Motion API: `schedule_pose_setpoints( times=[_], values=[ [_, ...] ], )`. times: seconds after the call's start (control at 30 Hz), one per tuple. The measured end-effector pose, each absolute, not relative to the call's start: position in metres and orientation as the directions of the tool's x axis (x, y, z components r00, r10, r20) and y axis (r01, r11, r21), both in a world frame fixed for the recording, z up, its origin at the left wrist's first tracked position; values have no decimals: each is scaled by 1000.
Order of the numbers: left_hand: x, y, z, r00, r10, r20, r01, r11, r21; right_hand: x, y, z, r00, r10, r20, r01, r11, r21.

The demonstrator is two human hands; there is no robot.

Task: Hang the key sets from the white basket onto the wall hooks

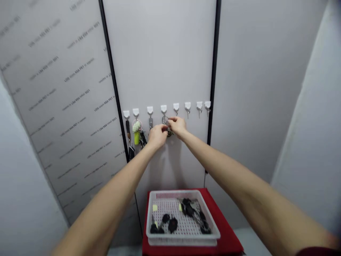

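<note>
White panel [160,53] fills the middle of the room, edged by a black strip at ten o'clock [109,57] and another at two [215,60]. Grey film printed with slanting lettering [77,85] covers the wall at nine o'clock; a plain grey wall [255,92] stands at three.

Across the panel runs a row of white hooks [176,106]. From those at ten o'clock hang a dark key fob [131,152], a pale green charm with a yellow-green tag [136,138], and a grey tag [150,123].

Mid-row, a bunch of keys [169,133] sits just under a hook at twelve o'clock; whether its ring is looped on, I cannot tell. The right hand [178,125] pinches it narrowly at two o'clock. The left hand [158,136] is bent close at eight, its grip too hidden to tell.

At six o'clock, a white plastic basket [183,241] rests on a red cloth [225,233]. Inside, black-headed keys [172,224] lie toward eight, a larger heap [189,210] from one to four, and a yellow slip [155,207] at ten.
</note>
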State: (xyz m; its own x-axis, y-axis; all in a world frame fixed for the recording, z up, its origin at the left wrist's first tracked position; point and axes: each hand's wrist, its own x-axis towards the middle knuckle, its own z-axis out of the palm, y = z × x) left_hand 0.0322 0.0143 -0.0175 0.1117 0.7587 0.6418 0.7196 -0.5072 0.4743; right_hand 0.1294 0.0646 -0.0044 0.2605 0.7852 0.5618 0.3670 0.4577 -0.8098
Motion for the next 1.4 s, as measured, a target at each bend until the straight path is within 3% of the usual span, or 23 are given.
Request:
schedule_pose_setpoints(
  times=[0.1, 0.27, 0.37, 0.43, 0.57, 0.73, 0.93, 1.2, 1.4],
  values=[
    [33, -9, -61, 218, 784, 580, 638, -565, 523, 144, 42, -43, 117, 751, 650, 563, 489, -667],
    [27, -34, -166, 452, 860, 236, 640, -497, 586, 161, -22, -153, -251, 882, 399, 584, 466, -665],
    [19, -42, -213, 470, 882, -28, 789, -406, 462, 165, -50, -212, -434, 882, 186, 619, 441, -650],
    [14, -45, -228, 432, 894, -121, 869, -377, 321, 165, -58, -235, -505, 862, 47, 673, 427, -604],
    [12, -51, -237, 404, 910, -91, 911, -392, 126, 156, -56, -250, -512, 858, -41, 751, 423, -507],
    [12, -51, -242, 365, 929, -57, 928, -358, 108, 148, -52, -252, -369, 929, 19, 824, 337, -455],
    [11, -48, -246, 328, 945, -7, 933, -322, 163, 182, -44, -237, -166, 949, 270, 897, 259, -359],
    [36, -37, -251, 273, 961, 35, 883, -264, 389, 189, -41, -241, -341, 930, 137, 936, 349, -40],
    [50, -34, -259, 376, 922, 94, 816, -378, 437, 184, -36, -246, -408, 909, 81, 897, 416, -151]
  ],
)
